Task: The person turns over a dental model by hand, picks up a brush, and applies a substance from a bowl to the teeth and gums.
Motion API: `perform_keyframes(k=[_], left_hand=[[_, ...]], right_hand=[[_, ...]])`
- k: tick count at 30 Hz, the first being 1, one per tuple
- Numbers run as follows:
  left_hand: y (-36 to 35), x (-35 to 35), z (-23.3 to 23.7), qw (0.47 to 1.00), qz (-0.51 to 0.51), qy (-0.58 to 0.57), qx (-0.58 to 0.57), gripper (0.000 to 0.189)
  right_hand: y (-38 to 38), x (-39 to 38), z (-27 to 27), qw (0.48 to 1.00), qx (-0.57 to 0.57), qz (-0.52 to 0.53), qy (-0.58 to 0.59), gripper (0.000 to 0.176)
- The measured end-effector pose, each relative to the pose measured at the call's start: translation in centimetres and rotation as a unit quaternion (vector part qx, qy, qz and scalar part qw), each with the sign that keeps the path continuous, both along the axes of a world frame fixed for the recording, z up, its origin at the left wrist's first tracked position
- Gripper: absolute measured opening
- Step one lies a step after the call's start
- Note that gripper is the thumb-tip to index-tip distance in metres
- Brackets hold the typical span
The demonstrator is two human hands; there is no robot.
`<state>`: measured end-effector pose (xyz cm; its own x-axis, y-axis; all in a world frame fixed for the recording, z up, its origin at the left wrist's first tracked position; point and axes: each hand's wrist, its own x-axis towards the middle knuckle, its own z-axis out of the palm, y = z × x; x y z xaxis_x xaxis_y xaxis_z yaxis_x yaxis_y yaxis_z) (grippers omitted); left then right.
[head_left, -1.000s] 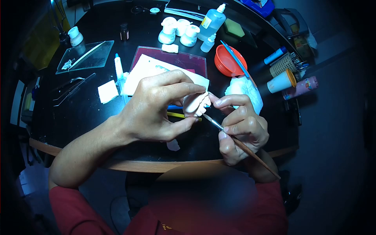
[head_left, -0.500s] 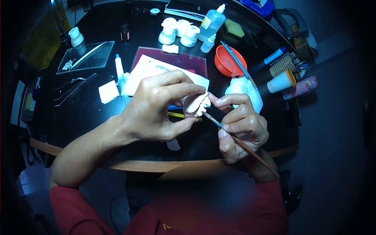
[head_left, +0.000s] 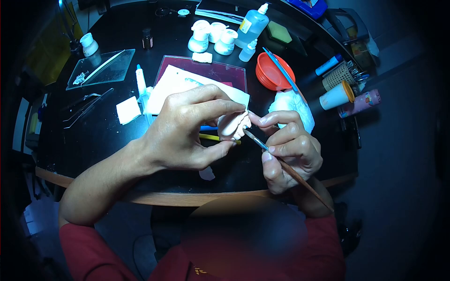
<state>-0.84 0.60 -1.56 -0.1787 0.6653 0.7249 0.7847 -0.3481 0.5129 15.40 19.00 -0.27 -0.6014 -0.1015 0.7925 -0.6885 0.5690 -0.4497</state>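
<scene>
A pale dental cast with a row of teeth is held by my left hand, between its thumb below and its fingers above. My right hand pinches a thin brush with a brown wooden handle. The brush's tip is at the teeth on the cast's right side; whether it touches them I cannot tell. One finger of my right hand rests near the cast's upper edge. Behind my left hand lie a white pad and a yellow stick, partly hidden.
White jars, a large clear bottle and a small bottle stand at the back. A red bowl and crumpled tissue are to the right. Tweezers, a glass slab and a syringe lie left.
The brush tip has moved slightly up along the teeth. Both hands keep their holds, and the whole view has shifted very slightly.
</scene>
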Motion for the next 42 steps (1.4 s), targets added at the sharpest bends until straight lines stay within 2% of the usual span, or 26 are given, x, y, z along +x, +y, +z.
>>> perform_keyframes(k=[9, 12, 24, 42], left_hand=[[0.12, -0.08, -0.30, 1.000, -0.004, 0.001, 0.006, 0.046], [0.18, 0.09, -0.38, 1.000, -0.010, -0.024, 0.004, 0.047], [0.11, 0.01, -0.18, 1.000, -0.003, 0.000, 0.006, 0.047], [0.14, 0.13, -0.30, 1.000, -0.006, -0.016, 0.005, 0.047]], right_hand=[[0.37, -0.02, -0.29, 0.999, -0.026, 0.017, 0.015, 0.015], [0.49, -0.22, -0.38, 0.999, -0.023, 0.014, 0.025, 0.014], [0.19, 0.05, 0.37, 1.000, 0.024, -0.017, 0.003, 0.013], [0.21, 0.10, 0.42, 1.000, 0.007, -0.012, 0.006, 0.015]])
